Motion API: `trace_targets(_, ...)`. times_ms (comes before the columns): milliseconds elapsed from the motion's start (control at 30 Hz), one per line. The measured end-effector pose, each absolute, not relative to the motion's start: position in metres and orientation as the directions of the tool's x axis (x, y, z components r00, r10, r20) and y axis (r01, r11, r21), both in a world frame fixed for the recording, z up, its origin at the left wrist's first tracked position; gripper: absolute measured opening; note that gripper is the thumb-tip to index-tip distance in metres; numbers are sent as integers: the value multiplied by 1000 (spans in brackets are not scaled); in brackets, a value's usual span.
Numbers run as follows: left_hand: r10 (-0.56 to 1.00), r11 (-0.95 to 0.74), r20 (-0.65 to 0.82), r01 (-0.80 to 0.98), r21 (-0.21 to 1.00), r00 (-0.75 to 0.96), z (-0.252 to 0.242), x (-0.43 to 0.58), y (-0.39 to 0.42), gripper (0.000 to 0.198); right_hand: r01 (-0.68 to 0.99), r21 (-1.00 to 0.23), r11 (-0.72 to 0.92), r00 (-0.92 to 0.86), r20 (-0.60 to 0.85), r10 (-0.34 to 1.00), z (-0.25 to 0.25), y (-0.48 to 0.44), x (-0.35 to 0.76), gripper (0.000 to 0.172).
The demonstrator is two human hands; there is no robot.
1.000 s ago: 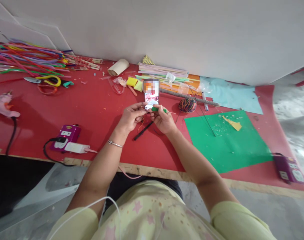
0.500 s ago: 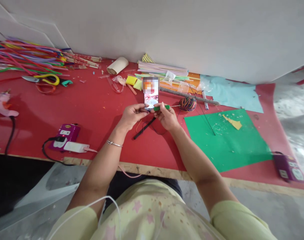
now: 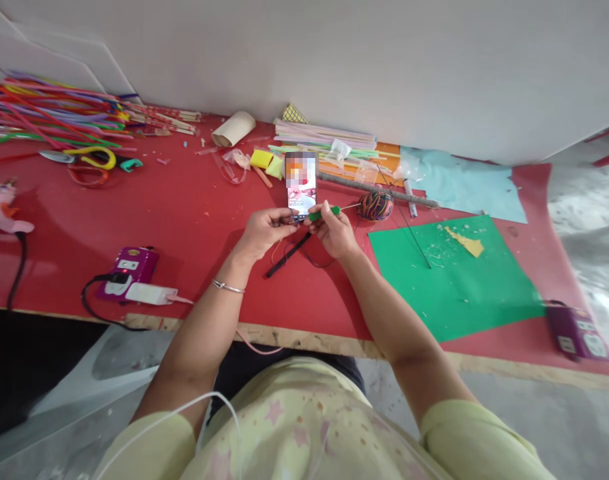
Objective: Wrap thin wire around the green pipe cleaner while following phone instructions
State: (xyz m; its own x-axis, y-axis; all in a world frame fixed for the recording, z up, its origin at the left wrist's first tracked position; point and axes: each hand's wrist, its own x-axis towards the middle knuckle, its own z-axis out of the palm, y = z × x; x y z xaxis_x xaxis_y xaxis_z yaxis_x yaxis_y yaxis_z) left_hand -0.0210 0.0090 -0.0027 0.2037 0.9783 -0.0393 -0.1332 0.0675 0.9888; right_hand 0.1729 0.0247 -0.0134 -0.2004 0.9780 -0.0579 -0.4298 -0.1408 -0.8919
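My right hand point(image 3: 334, 232) pinches a green-handled crochet hook point(image 3: 325, 213) that points right toward a multicoloured yarn ball point(image 3: 375, 205). My left hand point(image 3: 265, 230) is closed in a pinch just left of the hook, fingertips almost touching the right hand's; thin yarn strands hang under it. Both hands hover over the red table point(image 3: 194, 220), right in front of a propped phone point(image 3: 301, 182). A black stick point(image 3: 287, 256) lies on the table below the hands.
A green sheet point(image 3: 459, 280) with yellow scraps lies to the right, a blue sheet point(image 3: 464, 183) behind it. Straws and pipe cleaners point(image 3: 49, 113), scissors point(image 3: 91, 159), a glue gun point(image 3: 1, 213), a purple power strip point(image 3: 129, 270) with a charger sit left. Another purple box point(image 3: 577, 333) sits far right.
My right hand shifted slightly right and up with the crochet hook, so more of the green handle shows. The left hand barely moved.
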Motion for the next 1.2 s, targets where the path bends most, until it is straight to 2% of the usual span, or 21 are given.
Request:
trace_targets(367,958,119,-68,-169,978,280,-1,-22,5,48,-394,-903,-171,-166,-113,980,-11,25,173,48)
trace_targets(600,963,142,-96,-172,975,253,2,-23,5,39,-393,-903,-177,-150,-127,981,-7,25,173,51)
trace_targets(1200,965,157,-133,-92,983,225,-1,-23,6,34,-414,-894,-169,-175,-104,979,-14,27,174,51)
